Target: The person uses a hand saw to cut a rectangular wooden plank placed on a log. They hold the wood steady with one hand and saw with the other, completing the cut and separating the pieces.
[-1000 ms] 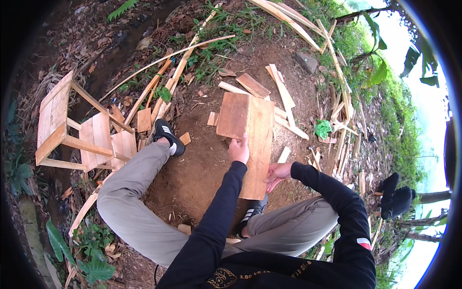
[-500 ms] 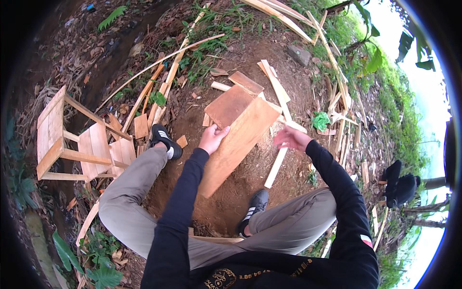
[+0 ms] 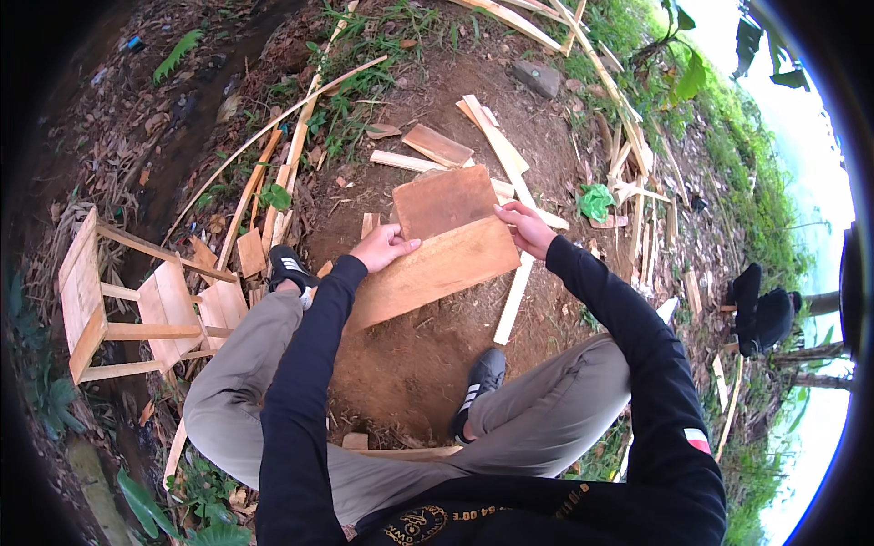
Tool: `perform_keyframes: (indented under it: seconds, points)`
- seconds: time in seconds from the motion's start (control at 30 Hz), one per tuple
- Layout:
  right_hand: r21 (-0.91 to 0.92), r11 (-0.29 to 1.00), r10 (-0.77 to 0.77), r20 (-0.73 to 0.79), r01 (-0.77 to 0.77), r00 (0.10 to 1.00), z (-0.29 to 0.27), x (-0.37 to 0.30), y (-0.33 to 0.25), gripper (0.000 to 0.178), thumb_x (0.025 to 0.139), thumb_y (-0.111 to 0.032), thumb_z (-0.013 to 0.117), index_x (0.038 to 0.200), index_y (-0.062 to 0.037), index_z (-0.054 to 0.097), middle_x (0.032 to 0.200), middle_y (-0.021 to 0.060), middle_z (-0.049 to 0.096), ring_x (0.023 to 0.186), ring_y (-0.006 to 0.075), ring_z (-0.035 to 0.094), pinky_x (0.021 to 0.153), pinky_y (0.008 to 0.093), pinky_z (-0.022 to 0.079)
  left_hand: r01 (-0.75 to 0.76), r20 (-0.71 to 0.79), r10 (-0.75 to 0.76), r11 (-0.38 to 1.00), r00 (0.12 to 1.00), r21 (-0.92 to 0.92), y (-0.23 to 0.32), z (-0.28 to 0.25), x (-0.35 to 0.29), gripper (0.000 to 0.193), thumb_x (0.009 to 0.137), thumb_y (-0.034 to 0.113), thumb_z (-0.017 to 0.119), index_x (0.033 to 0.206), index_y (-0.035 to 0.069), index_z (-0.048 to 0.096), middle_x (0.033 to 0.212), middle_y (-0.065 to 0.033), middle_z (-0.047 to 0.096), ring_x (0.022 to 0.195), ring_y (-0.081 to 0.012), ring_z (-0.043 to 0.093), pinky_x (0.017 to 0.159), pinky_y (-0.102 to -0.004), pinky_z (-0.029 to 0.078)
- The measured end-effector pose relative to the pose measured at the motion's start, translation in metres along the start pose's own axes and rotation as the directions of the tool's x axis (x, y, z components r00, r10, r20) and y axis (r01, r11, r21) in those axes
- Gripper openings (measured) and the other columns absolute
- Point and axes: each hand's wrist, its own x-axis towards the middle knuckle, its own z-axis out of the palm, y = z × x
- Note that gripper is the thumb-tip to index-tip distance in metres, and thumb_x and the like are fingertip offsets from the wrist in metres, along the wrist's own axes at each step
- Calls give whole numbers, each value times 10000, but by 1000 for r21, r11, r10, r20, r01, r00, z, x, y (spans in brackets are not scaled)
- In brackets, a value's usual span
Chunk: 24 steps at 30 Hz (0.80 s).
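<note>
In front of me I hold a long, light-brown wooden plank (image 3: pixel 437 276) and a darker reddish-brown board (image 3: pixel 444 202) that meet along the plank's far edge. Whether the two are fastened together, I cannot tell. My left hand (image 3: pixel 386 248) is closed on that edge, its thumb on top near the dark board's left corner; the other fingers are partly hidden. At the dark board's right corner, my right hand (image 3: pixel 528 228) pinches the wood between thumb and fingers. Beneath and beyond lie loose pieces, among them a small brown block (image 3: pixel 438 146) and a pale strip (image 3: pixel 515 300).
A wooden frame with slatted panels (image 3: pixel 166 309) stands at my left. Long strips (image 3: pixel 305 123) lie beyond it. More offcuts, a crumpled green plastic bag (image 3: pixel 595 202) and a grey stone (image 3: pixel 537 78) lie to the right and far side. My shoes (image 3: pixel 482 382) rest on bare soil.
My right hand has come in from beside the boards and taken hold of the dark board's right corner. The plank has turned clockwise, now lying more crosswise.
</note>
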Motion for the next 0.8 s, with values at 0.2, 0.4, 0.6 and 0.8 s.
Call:
perform_keyframes:
  seconds: [0.2,0.4,0.6,0.8]
  points:
    - [-191,981,-46,-2,45,999,8,2,-7,284,940,-311,717,1003,-95,543,882,15,655,798,93,662,666,261,544,-20,70,17,998,997,53,-8,-29,32,348,963,344,676,1068,15,639,846,-43,678,740,-80,583,667,-270,471]
    - [-399,863,-320,41,309,946,8,-13,-43,337,891,-215,774,1079,-38,558,840,18,662,773,102,661,667,256,574,-284,-180,350,907,919,310,39,-37,17,363,929,355,678,1088,32,632,871,-149,719,797,-318,688,712,-438,503]
    - [-643,558,-593,134,525,794,12,-21,-64,445,845,-197,805,1184,4,601,830,55,688,748,129,689,672,295,582,-310,-216,539,718,814,623,64,-48,11,365,937,393,633,1077,58,592,817,-164,676,802,-381,651,658,-479,489]
    - [-860,256,-590,223,442,776,15,-38,-67,409,818,-312,820,1036,15,705,829,124,728,774,191,725,700,322,564,-332,-213,635,626,743,706,52,-36,3,375,945,391,619,1043,31,580,871,-164,672,785,-379,648,653,-477,496]
